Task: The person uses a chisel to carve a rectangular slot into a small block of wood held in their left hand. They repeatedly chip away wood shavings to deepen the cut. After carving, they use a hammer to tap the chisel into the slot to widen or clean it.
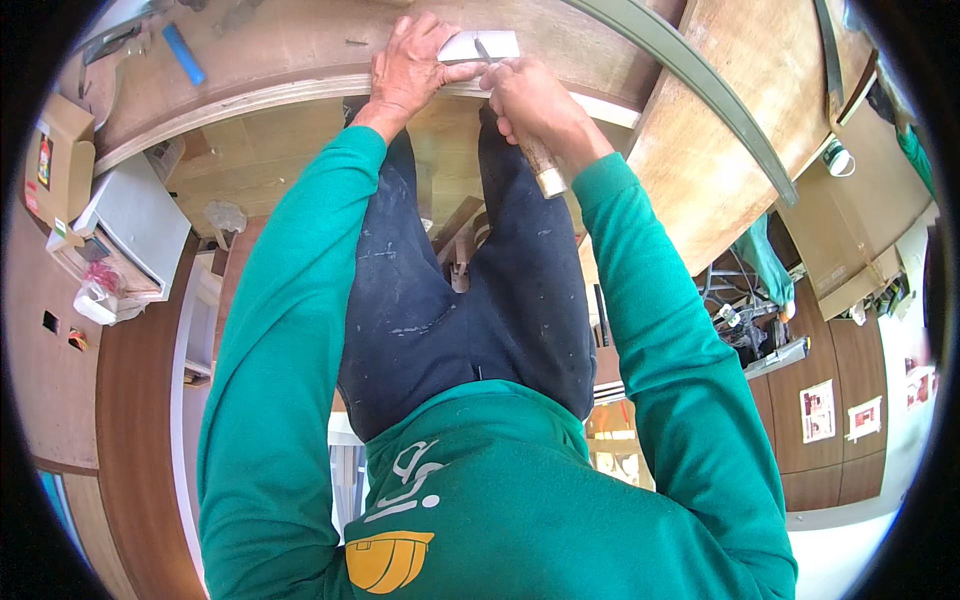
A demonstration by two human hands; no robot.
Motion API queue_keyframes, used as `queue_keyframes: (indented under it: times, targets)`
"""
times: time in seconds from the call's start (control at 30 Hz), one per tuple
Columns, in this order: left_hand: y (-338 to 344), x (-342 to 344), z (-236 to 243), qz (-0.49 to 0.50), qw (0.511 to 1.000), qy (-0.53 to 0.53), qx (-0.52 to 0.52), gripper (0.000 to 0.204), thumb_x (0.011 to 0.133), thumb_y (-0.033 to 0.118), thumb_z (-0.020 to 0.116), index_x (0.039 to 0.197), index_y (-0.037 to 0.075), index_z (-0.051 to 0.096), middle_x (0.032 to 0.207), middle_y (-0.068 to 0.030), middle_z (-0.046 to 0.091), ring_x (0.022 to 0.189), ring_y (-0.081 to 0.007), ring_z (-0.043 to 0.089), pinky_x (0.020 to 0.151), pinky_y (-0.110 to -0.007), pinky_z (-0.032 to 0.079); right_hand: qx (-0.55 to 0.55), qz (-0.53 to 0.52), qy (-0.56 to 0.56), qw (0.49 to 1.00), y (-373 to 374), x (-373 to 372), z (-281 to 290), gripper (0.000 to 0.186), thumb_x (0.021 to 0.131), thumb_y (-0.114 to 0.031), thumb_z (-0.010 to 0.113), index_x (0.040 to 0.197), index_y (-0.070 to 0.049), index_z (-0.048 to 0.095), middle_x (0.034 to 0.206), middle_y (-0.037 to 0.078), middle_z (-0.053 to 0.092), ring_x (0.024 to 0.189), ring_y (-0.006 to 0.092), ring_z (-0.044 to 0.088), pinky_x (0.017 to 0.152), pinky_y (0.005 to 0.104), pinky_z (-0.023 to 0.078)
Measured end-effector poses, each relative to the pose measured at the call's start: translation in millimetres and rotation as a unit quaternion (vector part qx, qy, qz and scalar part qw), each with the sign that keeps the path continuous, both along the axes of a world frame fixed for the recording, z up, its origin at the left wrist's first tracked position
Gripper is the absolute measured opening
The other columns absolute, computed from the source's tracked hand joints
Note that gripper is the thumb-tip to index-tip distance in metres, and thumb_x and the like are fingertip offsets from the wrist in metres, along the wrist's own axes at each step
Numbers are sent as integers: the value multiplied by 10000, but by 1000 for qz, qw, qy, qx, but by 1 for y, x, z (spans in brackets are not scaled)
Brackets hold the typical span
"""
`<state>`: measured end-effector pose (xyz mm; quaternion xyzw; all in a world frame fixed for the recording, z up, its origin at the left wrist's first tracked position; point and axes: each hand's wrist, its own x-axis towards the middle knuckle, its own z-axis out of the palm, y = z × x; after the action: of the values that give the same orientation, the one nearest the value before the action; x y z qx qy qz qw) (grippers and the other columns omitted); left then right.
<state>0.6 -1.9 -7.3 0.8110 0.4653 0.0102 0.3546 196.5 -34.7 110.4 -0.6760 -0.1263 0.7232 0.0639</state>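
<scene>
Blue stick (pixel 183 54): lay left of the left hand (pixel 408 75). Cardboard box (pixel 62 160): stood farther left of it. White round item (pixel 840 160): sat well right of the right hand (pixel 533 100). Printed sheet (pixel 817 411): hung right of that hand, bodyward.

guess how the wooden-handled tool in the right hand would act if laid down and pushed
The wooden-handled tool may roll a little, since its handle looks rounded. The handle probably won't flex, as it appears thick and straight. The metallic-looking cap at its end hints it might feel weighty there.
</scene>
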Motion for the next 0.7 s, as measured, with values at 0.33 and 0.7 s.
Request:
queue_keyframes:
  times: [0.33, 0.7]
  targets:
    - [2, 1, 2, 1, 999, -7, -32, 627, 773, 617, 840, 1229, 194, 767, 1158, -9, 649, 1176, -310, 603, 889, -523, 607, 42, 56, -20, 997, 5, 2, -12, 299, 1098, -146, 460, 1117, 64, 672, 723, 147, 667, 539, 240, 698, 510, 415, 585]
    - [3, -3, -13, -3, 1000, -8, 8, 672, 815, 633, 828, 1269, 141, 766, 1196, -32, 658, 1182, -327, 609, 885, -525, 607, 138, 88, -203, 965, -23, -8, -17, 353, 1092, -224, 526, 1103, 80, 706, 752, 237, 746, 712, 387, 788, 809, 499, 625]
